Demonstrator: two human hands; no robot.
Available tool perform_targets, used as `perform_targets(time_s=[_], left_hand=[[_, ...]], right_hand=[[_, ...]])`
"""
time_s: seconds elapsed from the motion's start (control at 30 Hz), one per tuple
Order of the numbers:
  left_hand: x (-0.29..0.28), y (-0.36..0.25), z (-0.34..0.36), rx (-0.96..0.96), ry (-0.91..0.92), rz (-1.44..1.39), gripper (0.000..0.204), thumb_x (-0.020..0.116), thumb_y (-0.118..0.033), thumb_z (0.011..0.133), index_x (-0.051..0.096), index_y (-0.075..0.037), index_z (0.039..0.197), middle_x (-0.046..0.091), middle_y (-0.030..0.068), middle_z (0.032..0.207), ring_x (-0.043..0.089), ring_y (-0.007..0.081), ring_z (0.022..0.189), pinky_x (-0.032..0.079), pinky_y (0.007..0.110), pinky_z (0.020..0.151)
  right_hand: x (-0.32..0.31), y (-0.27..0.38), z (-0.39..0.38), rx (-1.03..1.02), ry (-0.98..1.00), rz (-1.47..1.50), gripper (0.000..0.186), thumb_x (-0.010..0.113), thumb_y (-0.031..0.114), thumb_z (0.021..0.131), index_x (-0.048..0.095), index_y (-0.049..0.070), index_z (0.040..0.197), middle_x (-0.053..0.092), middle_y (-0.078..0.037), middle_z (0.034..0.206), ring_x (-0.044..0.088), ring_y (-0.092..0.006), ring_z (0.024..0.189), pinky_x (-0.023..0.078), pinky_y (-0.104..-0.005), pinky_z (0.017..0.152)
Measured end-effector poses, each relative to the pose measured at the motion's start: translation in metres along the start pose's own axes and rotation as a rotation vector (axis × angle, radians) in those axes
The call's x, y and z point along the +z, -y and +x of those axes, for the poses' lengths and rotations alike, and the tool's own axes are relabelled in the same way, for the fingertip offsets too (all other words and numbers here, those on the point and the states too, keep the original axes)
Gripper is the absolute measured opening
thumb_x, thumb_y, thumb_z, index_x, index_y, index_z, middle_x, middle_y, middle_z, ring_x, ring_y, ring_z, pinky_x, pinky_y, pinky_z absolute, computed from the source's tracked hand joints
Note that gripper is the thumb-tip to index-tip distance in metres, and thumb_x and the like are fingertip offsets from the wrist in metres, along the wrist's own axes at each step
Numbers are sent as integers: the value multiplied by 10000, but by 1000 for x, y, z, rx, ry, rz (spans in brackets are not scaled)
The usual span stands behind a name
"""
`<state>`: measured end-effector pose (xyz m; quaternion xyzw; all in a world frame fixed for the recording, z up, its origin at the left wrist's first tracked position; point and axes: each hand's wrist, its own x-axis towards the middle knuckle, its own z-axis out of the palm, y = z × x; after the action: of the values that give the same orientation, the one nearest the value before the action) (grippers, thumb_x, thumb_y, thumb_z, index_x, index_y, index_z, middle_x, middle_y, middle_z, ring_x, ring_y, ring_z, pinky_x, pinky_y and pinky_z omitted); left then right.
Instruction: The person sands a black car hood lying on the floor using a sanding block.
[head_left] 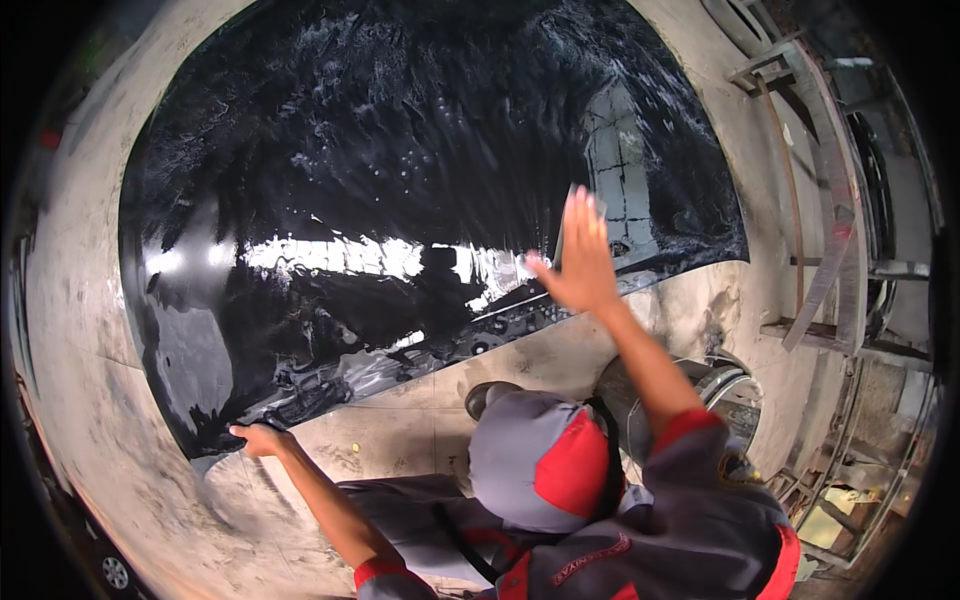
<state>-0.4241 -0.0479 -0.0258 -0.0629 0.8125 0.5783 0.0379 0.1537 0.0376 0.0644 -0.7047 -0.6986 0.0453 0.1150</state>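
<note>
A large, glossy black sheet (370, 180) with curved edges lies wet on top, streaked with bright reflections and small bubbles. My left hand (263, 440) grips its near left corner, the thumb on the edge and the other fingers mostly hidden. Over the right part of the sheet, my right hand (585, 260) reaches out with straight fingers and the thumb apart. A thin pale edge shows beside those fingers; I cannot make out whether it is a separate piece or a reflection.
Stained pale flooring (90, 290) surrounds the sheet. By my right forearm is a dark round drum (735, 392). A metal rack (840, 200) stands along the right side. A dark shoe (487, 398) shows near the sheet's front edge, beside a rounded grey-and-red cloth form (530, 460).
</note>
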Motion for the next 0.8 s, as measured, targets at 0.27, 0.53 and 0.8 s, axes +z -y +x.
perform_targets(time_s=[0.27,0.53,0.8], left_hand=[[-5,1,6,-49,127,-52,927,698,-503,904,374,299,1237,577,315,1247,657,365,1038,589,442,908],[2,7,-61,47,162,-60,817,773,-319,881,243,151,1288,512,289,1260,597,292,1056,536,400,975],[10,-4,-79,2,175,-191,625,762,-205,844,323,132,1134,572,226,1095,613,238,908,566,376,823]], right_hand=[[7,18,-31,-84,55,4,1127,539,708,883,168,-143,1521,158,-341,1604,155,-470,1505,171,-569,1200],[9,0,43,-68,31,12,1043,508,665,930,140,-84,1557,133,-293,1631,114,-436,1525,136,-562,1214],[9,-2,111,-107,10,-53,994,479,642,952,149,-76,1557,138,-256,1643,121,-370,1538,127,-486,1236]])
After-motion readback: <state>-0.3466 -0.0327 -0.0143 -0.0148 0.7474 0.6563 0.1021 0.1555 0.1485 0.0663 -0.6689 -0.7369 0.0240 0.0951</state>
